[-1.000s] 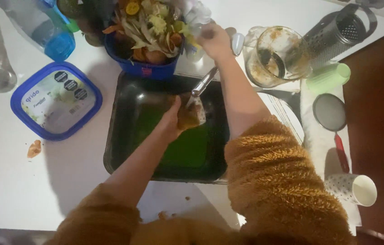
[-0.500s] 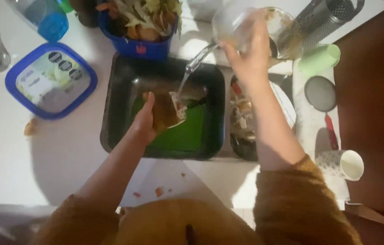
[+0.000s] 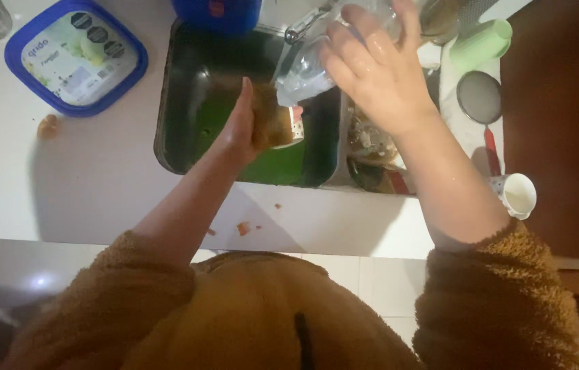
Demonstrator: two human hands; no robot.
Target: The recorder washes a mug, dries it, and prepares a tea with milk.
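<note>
Since the earlier frame, the right hand (image 3: 378, 75) has brought the clear glass (image 3: 306, 65) over the sink (image 3: 180, 147), fingers clasped round its slippery, fragile wall. The left hand (image 3: 245, 127) clutches a soft sponge (image 3: 272, 120).

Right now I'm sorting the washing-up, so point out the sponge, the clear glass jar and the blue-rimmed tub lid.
sponge (image 3: 272, 123), head view, on its brown face beside the left hand's fingers.
clear glass jar (image 3: 306, 68), head view, on its wet side wall.
blue-rimmed tub lid (image 3: 76, 56), head view, on its pale printed centre.
</note>
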